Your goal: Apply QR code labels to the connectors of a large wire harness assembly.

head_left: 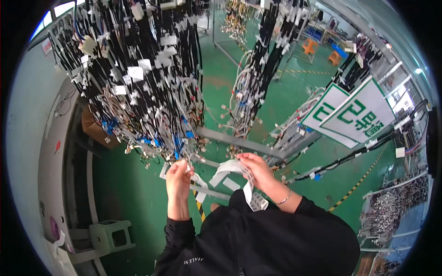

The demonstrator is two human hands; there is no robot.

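My right hand (258,172) pinches a long white strip of labels (248,189), which curls over to the left and hangs down in front of my black jacket. Part of the strip carries dark printed patches. My left hand (178,184) is closed, its thumb and fingertips together at the lower ends of a hanging bundle of wire harnesses (152,87). Something small and pale shows at those fingertips, too small to make out. White tags and white and blue connectors dot the black harnesses.
A grey metal rail (239,141) crosses just beyond my hands. More harnesses (258,69) hang behind it, with green-bordered white signs (359,110) at the right. A pale green stool (111,235) stands at lower left, near a cardboard box (94,126). Orange stools (310,46) stand far back.
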